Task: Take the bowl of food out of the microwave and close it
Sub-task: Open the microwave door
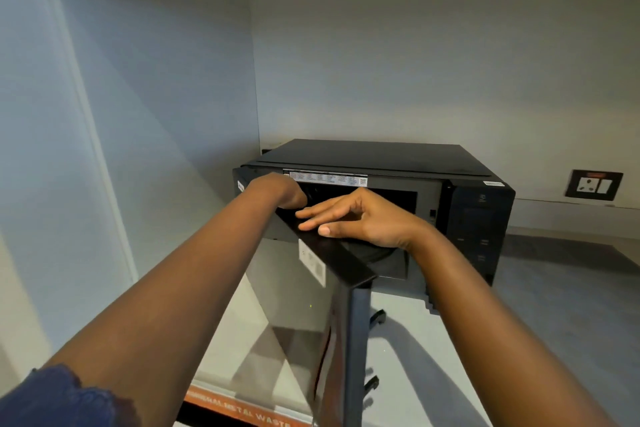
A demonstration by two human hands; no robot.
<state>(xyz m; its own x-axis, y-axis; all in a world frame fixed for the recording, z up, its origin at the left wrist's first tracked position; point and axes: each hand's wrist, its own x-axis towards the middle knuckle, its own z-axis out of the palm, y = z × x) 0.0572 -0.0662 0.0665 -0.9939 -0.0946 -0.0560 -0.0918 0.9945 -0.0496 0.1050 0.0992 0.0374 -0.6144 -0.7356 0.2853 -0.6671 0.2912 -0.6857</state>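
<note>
A black microwave (374, 156) stands on a pale counter in a corner, and its door (304, 322) hangs open toward me, hinged on the left. My left hand (277, 191) reaches over the top of the door near the hinge, its fingers hidden behind the door edge. My right hand (356, 218) is in front of the dark cavity, fingers spread, fingertips and thumb touching the door's top edge. A dark round shape (375, 253) lies low in the cavity under my right wrist. I cannot make out a bowl of food.
The microwave's control panel (481, 218) is on its right side. A wall socket (594, 184) sits on the back wall to the right. The grey counter (519, 340) runs right and toward me. An orange label strip (242, 409) marks the front edge below.
</note>
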